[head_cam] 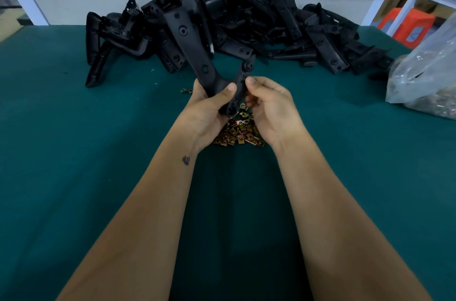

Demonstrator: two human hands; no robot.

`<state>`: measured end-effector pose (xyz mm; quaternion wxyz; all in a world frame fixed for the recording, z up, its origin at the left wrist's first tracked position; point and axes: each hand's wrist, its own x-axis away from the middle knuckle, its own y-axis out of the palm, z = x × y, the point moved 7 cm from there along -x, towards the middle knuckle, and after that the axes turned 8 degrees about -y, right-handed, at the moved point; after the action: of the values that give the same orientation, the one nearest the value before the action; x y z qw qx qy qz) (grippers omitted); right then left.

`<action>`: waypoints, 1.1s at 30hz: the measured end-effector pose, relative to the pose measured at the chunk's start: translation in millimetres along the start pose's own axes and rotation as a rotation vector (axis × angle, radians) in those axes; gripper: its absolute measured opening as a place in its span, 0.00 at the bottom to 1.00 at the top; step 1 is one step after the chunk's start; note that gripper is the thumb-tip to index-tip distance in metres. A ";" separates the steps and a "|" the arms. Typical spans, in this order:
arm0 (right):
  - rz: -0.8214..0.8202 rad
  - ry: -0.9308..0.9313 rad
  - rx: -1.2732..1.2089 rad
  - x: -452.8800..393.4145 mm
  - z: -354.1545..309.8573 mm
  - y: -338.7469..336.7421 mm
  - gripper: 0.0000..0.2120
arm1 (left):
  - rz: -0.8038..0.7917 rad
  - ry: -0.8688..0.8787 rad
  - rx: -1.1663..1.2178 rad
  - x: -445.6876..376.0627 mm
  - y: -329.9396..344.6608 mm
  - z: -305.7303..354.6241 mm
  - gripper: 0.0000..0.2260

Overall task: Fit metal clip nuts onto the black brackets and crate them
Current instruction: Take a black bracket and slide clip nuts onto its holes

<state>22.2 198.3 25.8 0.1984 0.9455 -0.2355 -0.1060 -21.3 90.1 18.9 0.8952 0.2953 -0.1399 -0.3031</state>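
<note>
Left hand (209, 105) grips a bracket (195, 51) above the nuts (238, 131); right hand (266, 105) pinches its short arm, nut unseen. At 12 o'clock, the pile (246, 29) waits. No crate visible; most work apparently remains.

No readable text, label, brand, number or sign showing anywhere. Nothing legible appearing on the black brackets (222, 29) piled at the desk's (74, 152) far edge, nor on the clip nuts (238, 133) lying near the middle. Only a small dark mark showing on the left forearm, too small for making out as writing. Nothing printed showing on the clear plastic bag (424, 73) sitting at the right edge.
</note>
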 end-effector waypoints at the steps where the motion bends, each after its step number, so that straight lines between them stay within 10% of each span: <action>1: 0.003 0.003 -0.057 0.2 0.6 1.6 0.09 | -0.009 0.002 0.025 0.0 1.8 0.0 0.16; 24: -0.216 -0.055 0.422 -6.1 -13.4 0.5 0.10 | 0.015 -0.167 -0.003 8.4 -5.7 3.7 0.13; 33: -0.104 -0.088 0.204 1.4 -9.6 12.6 0.10 | 0.021 -0.111 0.064 10.4 2.2 6.7 0.09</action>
<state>21.0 190.5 39.6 0.0849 0.9661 -0.2044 -0.1330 -15.0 82.1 26.2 0.8792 0.3050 -0.2019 -0.3052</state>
